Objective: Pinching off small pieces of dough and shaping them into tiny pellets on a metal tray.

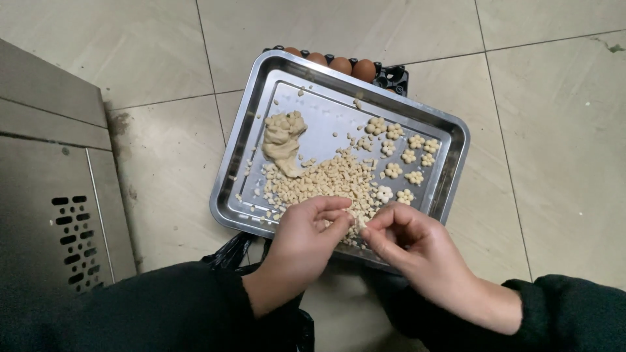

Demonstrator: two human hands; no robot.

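Both hands — the left hand (306, 231) and right hand (407, 241) — met fingertip to fingertip, pinching small dough pellets (326, 182) at the steel tray's (456, 130) near edge, likely pressing them together like the flower-shaped clusters (407, 156) right — dough lump (282, 140) lay farther left.

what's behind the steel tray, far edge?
An egg carton with four brown eggs showing above the tray rim. The rest of the carton sits under the tray, so any other eggs are hidden.
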